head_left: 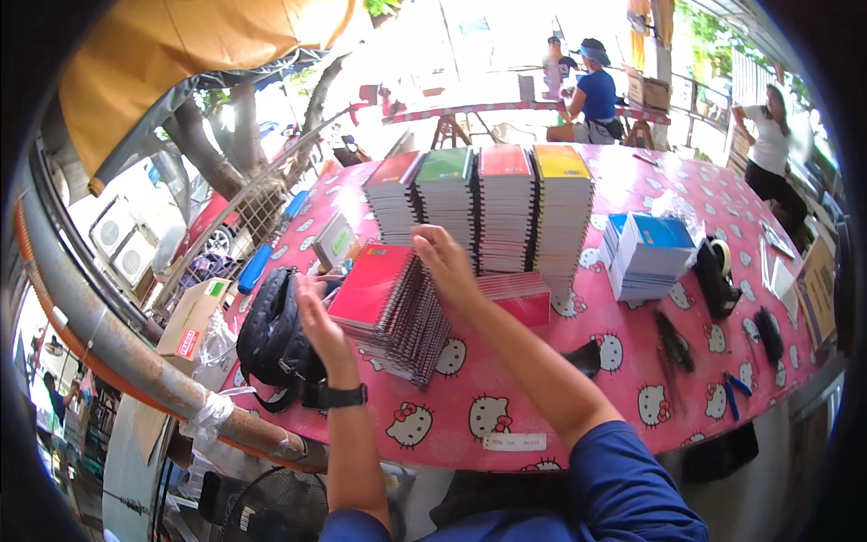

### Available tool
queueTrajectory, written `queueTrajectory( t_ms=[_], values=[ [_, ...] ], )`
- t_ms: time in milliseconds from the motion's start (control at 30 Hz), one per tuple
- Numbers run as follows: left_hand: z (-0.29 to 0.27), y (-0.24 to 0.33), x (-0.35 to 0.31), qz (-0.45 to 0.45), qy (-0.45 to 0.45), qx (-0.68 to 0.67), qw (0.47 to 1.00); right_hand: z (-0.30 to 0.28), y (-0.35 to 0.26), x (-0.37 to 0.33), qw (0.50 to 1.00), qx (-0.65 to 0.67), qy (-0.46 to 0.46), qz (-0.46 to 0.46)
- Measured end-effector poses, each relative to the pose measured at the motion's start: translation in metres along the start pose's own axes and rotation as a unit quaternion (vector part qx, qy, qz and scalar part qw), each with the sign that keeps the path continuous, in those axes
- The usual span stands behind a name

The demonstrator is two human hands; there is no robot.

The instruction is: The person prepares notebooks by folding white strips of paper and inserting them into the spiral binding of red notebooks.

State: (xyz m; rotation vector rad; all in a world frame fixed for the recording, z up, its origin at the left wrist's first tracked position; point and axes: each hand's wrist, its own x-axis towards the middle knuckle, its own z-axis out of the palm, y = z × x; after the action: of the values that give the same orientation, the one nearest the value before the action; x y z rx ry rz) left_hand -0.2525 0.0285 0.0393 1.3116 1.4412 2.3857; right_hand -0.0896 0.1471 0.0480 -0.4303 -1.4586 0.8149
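Blue sleeves [623,479] framed the near edge of a table [695,415] covered in pink cloth patterned with cartoon cat faces, where a pale label strip [514,442] lay flat. A worker's left hand [318,312], a dark band [339,396] at its wrist, stood upright and open at the left side of a red-topped notebook stack [375,285], while the right hand [442,262], fingers loosely bent, was open by the stack's far right corner. Neither appeared to grip anything; whether either palm pressed on the covers could not be told. The stack sat between the two hands, its spiral edges fanned and slanting, a sign that it was not yet squared up. A black backpack [271,330] rested just left of it; blue pliers [733,393] lay well off to the right.

Beyond the right forearm lay a low red pile [533,307], and behind it four tall columns looked finished by comparison: red [392,203], green [445,199], red again [506,208] and yellow [562,212], upright and fairly even. Blue-covered books [646,262] stood apart to the right, somewhat askew. Farther off, a person in a blue shirt [596,95] was at a second table [506,107]
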Motion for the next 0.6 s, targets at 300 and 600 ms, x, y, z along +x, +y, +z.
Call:
queueTrajectory(
  t_ms=[300, 600],
  values=[
    [-0.015, 0.084, -0.080, 0.290, 0.058, 0.121, 0.948, -0.190, 0.048, -0.057, 0.805, -0.546, -0.192, -0.131],
    [0.079, 0.072, -0.153, 0.068, -0.183, 0.050, 0.980, -0.176, -0.047, -0.063, 0.896, -0.413, -0.156, -0.043]
  ],
)
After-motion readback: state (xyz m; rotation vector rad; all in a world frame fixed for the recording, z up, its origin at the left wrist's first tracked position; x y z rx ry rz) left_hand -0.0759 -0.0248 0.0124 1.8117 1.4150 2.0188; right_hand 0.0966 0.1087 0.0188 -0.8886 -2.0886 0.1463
